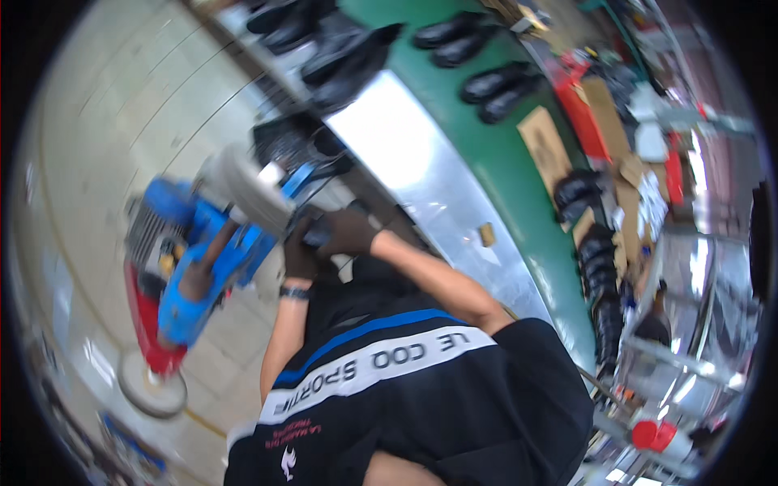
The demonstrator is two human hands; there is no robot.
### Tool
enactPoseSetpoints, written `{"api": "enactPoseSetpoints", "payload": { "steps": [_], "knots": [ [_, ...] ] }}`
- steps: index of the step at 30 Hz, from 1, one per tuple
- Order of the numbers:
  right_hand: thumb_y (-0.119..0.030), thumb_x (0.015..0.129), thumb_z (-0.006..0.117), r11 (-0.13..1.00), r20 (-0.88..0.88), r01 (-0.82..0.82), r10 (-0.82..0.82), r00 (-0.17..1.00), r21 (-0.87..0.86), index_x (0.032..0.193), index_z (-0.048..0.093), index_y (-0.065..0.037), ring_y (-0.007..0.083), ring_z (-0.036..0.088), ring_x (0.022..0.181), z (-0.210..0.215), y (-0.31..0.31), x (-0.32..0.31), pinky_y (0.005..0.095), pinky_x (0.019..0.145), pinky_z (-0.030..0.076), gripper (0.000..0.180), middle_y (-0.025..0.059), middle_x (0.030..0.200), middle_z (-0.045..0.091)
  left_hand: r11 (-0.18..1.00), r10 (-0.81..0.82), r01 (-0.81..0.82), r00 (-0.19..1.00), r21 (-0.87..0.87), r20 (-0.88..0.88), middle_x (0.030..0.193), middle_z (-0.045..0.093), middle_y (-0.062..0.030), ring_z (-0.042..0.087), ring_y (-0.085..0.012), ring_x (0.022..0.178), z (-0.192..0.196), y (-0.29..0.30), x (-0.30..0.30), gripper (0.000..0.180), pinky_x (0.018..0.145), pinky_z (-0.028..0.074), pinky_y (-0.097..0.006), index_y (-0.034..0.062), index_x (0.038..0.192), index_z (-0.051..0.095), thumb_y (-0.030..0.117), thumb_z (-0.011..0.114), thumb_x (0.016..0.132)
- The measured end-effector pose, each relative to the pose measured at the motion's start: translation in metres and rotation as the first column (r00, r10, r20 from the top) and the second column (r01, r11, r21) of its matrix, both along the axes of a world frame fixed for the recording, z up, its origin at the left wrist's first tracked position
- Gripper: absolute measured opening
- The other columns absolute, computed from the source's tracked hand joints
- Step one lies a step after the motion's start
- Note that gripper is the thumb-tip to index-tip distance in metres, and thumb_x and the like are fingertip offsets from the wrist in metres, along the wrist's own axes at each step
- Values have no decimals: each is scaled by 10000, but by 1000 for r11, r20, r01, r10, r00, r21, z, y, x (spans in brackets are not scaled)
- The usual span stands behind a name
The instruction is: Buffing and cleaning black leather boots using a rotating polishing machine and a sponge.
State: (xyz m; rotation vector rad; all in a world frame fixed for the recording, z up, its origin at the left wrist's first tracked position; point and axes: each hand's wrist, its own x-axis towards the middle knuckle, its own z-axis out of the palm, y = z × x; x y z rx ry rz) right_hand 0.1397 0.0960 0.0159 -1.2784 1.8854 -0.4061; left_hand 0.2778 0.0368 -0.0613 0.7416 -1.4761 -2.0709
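Closely, left hand (301, 256) and right hand (351, 232) curl fingers around a dark piece (317, 236); the grey wheel (250, 191) is just left of them.

Dark glossy piece (316, 235), partly hidden, between hands (350, 232)

And that's two grips of mine in play, the left grip (301, 261) and the right grip (352, 232), with one wristband (296, 292)! Out left, one blue machine (192, 296), two round wheels: a far wheel (250, 193), a near wheel (164, 398)! Over to the one green bench (458, 113): two dark shoes (444, 31) far off, two more shoes (488, 83) nearer, four there! One tan scrap (486, 235), one flat cardboard sheet (545, 147)! The dark row (600, 261) at right? Too blurred to count!
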Motion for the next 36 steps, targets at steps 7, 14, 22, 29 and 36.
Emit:
{"api": "enactPoseSetpoints", "payload": {
  "steps": [7, 14, 22, 29, 36],
  "knots": [
    [-353, 542, 711, 749, -64, 659, -663, 746, -73, 1082, 539, -30, 346, 569, 936, -64, 88, -53, 398, 804, 468, 653, 205, 1003, 585, 652, -478, 638, 765, -409, 431, 1042, 600, -156, 598, -309, 914, 4, -7, 33, 308, 787, 488, -343, 76, 1065, 591, 55, 547, 761],
    [-393, 598, 692, 777, -309, 629, -597, 740, 7, 1030, 561, -1, 354, 563, 870, -68, 151, -152, 435, 789, 463, 598, 230, 945, 532, 816, -527, 567, 648, 115, 549, 1038, 617, -127, 612, -244, 922, 22, -6, 8, 298, 763, 496, -325, 39, 1107, 570, 116, 531, 822],
    [-277, 725, 598, 509, -557, 800, -783, 277, -318, 1260, 353, -63, 386, 567, 929, -7, 145, -446, 448, 822, 451, 626, 224, 986, 581, 857, -510, 431, 629, 283, 587, 1069, 609, -89, 605, -174, 921, 73, -3, -68, 415, 750, 472, -260, -5, 1176, 509, 273, 530, 868],
    [-273, 738, 615, 811, -679, 558, -509, 530, -172, 874, 556, -30, 351, 578, 873, 43, 138, -463, 432, 739, 463, 284, 199, 871, 599, 897, -417, 443, 834, 13, 361, 1079, 601, -120, 575, -178, 978, 79, 11, -136, 382, 827, 452, -279, -9, 1185, 503, 158, 573, 849],
    [-208, 747, 669, 547, -290, 588, -829, 478, -596, 690, 538, 9, 146, 545, 561, 203, 151, -276, 273, 558, 423, 260, 104, 617, 554, 830, -294, 231, 955, -508, -45, 1388, 280, -185, 361, -289, 1238, 126, 30, -214, 1073, 997, 332, -389, 75, 1409, 64, 106, 790, 618]
  ]
}}
